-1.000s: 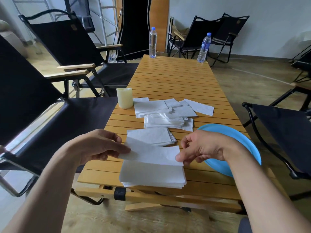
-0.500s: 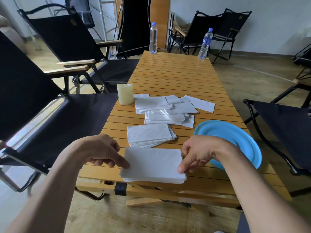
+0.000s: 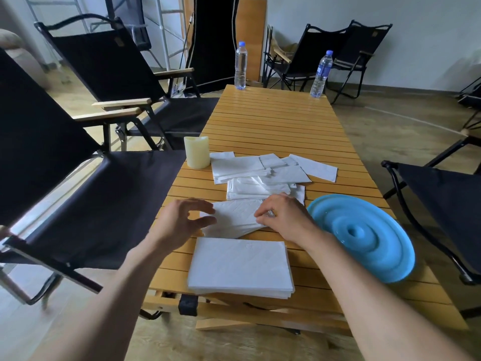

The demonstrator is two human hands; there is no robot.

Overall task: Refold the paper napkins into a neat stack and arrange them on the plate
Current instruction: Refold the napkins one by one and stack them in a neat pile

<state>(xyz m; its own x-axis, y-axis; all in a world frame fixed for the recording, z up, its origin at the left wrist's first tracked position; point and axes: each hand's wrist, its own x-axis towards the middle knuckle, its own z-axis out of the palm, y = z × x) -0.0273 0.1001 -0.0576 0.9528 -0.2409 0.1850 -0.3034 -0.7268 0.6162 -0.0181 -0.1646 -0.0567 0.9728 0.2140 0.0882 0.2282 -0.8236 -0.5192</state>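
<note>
Head view: the left hand (image 3: 182,220) is open, fingers spread, at the left edge of the napkin pile (image 3: 234,217); the right hand (image 3: 285,216) pinches its right edge. The neat stack (image 3: 240,267) lies nearer than both hands, the plate (image 3: 377,246) to the right of them. It is best to lift one sheet only and match the corners. No writing is readable.

Neat white napkin stack (image 3: 240,265) nearest; small pile (image 3: 234,217) just beyond; loose napkins (image 3: 260,175) farther; blue plate (image 3: 364,238) at right
</note>
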